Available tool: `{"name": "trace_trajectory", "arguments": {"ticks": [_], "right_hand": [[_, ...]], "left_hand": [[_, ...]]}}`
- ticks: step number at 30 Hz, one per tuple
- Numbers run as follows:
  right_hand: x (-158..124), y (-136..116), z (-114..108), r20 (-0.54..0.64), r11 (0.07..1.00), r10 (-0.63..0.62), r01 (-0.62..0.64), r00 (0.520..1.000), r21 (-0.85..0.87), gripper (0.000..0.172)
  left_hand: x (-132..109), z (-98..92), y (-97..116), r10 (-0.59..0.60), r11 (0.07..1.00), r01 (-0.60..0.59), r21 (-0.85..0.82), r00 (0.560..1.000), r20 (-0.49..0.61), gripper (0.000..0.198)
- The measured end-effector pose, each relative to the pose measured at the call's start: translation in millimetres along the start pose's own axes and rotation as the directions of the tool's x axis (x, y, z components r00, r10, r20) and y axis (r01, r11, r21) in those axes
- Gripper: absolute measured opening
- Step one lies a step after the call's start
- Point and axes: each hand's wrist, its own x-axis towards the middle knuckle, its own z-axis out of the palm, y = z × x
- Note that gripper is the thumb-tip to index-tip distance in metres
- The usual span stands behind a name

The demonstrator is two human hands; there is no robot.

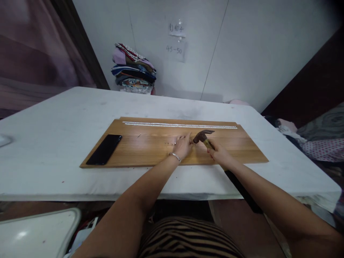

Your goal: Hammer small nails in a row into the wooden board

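Right hand (219,153) grips a claw hammer (202,136) near its head, over the middle of the wooden board (150,152). Left hand (182,145) sits just beside, fingers pinched narrow (contents too small to tell).

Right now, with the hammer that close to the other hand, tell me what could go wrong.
The hammer, gripped in the right hand, hangs right beside the left hand on the board; an off strike could hit its fingers. The phone lies on the same board, so blows may jolt it.
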Motion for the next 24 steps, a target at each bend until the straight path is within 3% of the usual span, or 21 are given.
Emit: {"name": "trace_trajectory", "arguments": {"ticks": [15, 24], "right_hand": [[0.6, -8.6, 1.7, 0.018, 0.987, -0.083, 0.085, 0.996, -0.133, 0.05], [1.8, -11.3, 1.4, -0.001, 0.986, -0.066, 0.065, 0.998, -0.151, 0.048]], "left_hand": [[-0.4, 1.3, -1.3, -0.004, 0.999, 0.004, 0.046, 1.0, 0.004, 0.063], [0.7, 2.1, -2.4, 0.003, 0.999, -0.002, 0.032, 1.0, -0.004, 0.06]]}}
